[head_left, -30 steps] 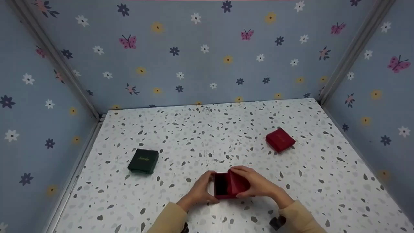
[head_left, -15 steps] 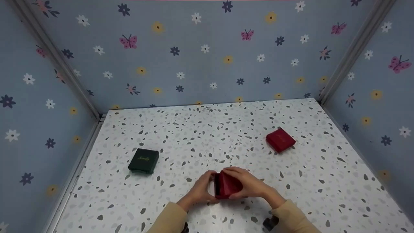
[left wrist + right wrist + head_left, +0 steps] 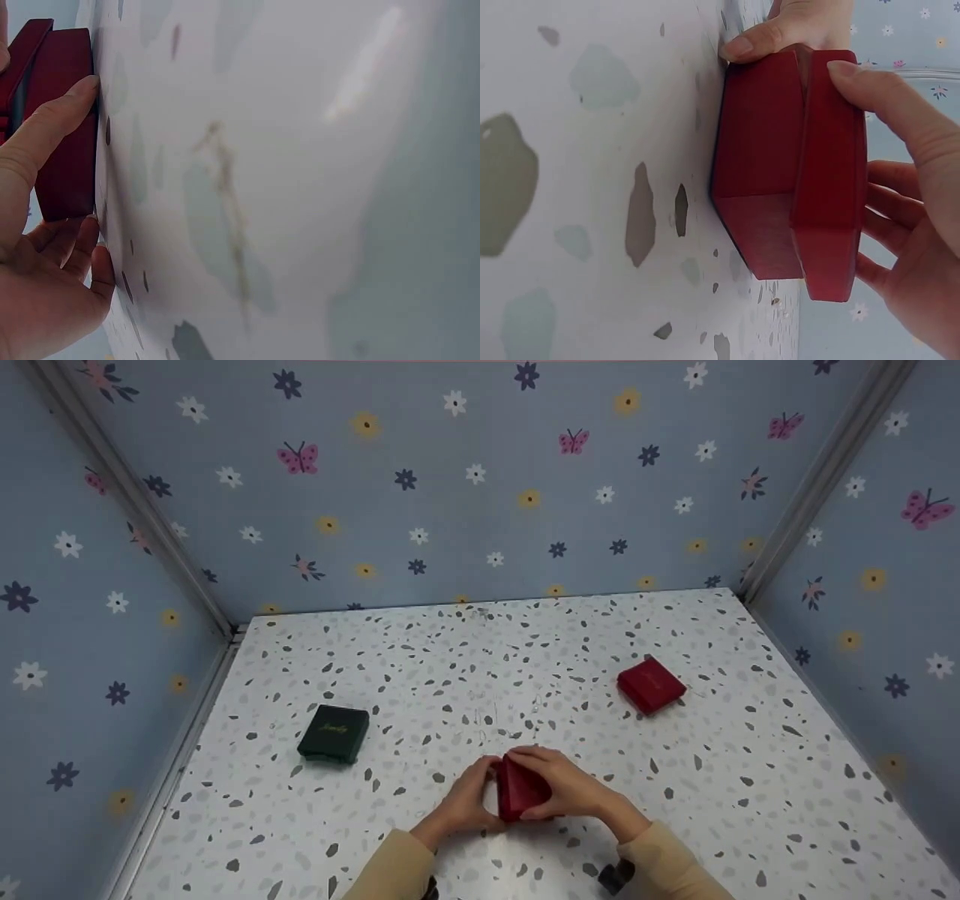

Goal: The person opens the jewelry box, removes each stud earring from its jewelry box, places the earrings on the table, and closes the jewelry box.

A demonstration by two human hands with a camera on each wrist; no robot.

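Observation:
A small red jewelry box (image 3: 517, 791) sits on the speckled table between both hands. In the right wrist view its lid (image 3: 829, 150) lies low over the base (image 3: 756, 135), with a narrow gap along the seam near the left thumb. My left hand (image 3: 466, 801) grips the base from the left; in the left wrist view its thumb lies along one side wall (image 3: 66, 154) and its fingers are at another. From the right, my right hand (image 3: 566, 787) holds the lid, thumb on the near side and fingers on the far side. The inside of the box is hidden.
A dark green box (image 3: 334, 733) with gold lettering lies to the left on the white speckled table (image 3: 420, 660). Another red box (image 3: 651, 685) rests at the back right. Flower-patterned walls (image 3: 480, 510) enclose the table at the back and both sides.
My right hand has moved left and swung the red lid down over the base, covering its dark interior. The left hand has kept its grip in place; the other two boxes have not moved.

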